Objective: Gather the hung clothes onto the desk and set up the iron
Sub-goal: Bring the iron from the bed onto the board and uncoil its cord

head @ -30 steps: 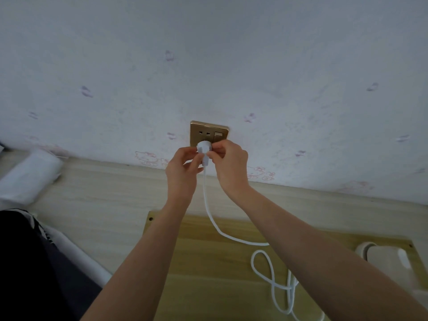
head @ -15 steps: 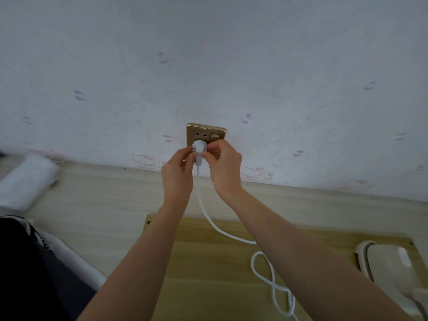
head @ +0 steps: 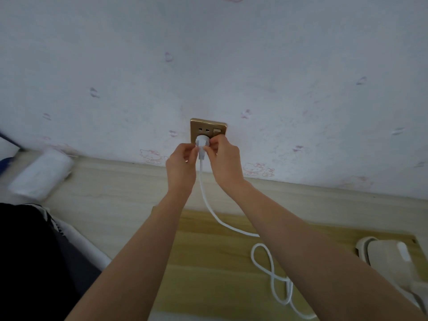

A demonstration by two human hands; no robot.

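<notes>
A gold wall socket [head: 208, 129] sits on the pale wall just above the desk. A white plug [head: 202, 142] rests against its lower part. My left hand [head: 181, 166] pinches the plug from the left and my right hand [head: 225, 162] grips it from the right. Its white cord [head: 269, 272] drops down and loops over a wooden board [head: 208, 262] on the desk. The cream-coloured iron [head: 393, 260] lies at the board's right end. Dark clothes [head: 30, 256] lie at the lower left.
A light wooden desk [head: 111, 193] runs along the wall. A white roll or bundle [head: 40, 174] lies at its far left, blurred. White fabric [head: 81, 242] edges the dark clothes.
Both hands have pressed the plug closer onto the socket's lower part. The view has shifted slightly, so the iron shows more at the right.
</notes>
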